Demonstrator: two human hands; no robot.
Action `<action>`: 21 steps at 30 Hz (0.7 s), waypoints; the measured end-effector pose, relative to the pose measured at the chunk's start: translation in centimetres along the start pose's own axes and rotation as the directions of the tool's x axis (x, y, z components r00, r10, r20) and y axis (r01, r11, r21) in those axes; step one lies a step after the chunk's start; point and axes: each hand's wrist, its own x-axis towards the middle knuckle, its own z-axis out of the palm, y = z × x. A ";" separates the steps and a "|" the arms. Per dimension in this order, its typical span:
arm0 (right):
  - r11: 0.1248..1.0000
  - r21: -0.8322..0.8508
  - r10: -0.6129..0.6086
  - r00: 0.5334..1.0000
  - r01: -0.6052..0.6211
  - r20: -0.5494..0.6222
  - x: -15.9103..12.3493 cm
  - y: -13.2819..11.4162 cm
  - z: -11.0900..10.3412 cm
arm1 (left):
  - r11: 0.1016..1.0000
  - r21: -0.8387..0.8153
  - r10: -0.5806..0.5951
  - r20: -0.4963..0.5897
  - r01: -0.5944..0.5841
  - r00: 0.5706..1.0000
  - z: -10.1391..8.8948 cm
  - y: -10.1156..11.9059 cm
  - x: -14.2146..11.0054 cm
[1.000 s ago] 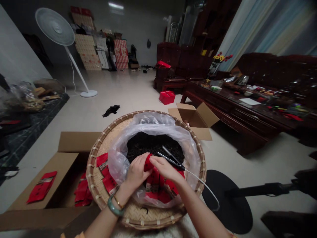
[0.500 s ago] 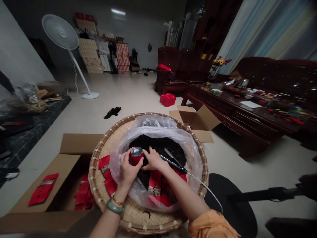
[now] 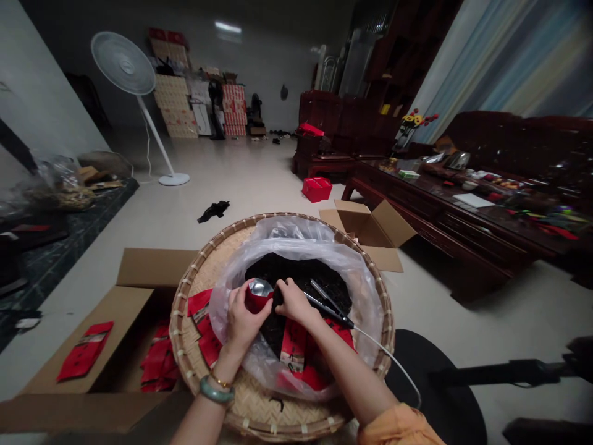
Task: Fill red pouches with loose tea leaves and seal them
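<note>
My left hand (image 3: pixel 245 318) is closed around a small red packet (image 3: pixel 258 303), whose open mouth shows a silvery inside. Just to its right, my right hand (image 3: pixel 296 303) has its fingers curled in, with a dark clump of tea leaves at the fingertips. Both hands are above a clear plastic bag (image 3: pixel 222 290) filled with dark loose tea leaves (image 3: pixel 278 264). Beside the right hand, a hair straightener (image 3: pixel 331 309) with a white cord lies across the bag. More red packets (image 3: pixel 293 346) rest on the near side of the bag.
The bag sits in a round woven bamboo tray (image 3: pixel 259 408). At left, an open cardboard box (image 3: pixel 111 309) holds red packets, with another packet (image 3: pixel 86 351) on its flap. A second open box (image 3: pixel 382 225) stands behind at right. A black round base (image 3: pixel 430 383) is right of the tray.
Both hands were together on the red packet; it then turned up to show its silvery open mouth in my left hand. My right hand let go and moved over the tea leaves, fingers now curled.
</note>
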 end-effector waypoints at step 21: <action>0.728 0.626 -0.106 0.948 0.279 -0.300 0.1 1.1 -11.6 | 0.999 -0.018 0.041 0.080 -0.040 0.996 2.1 3.5 2.3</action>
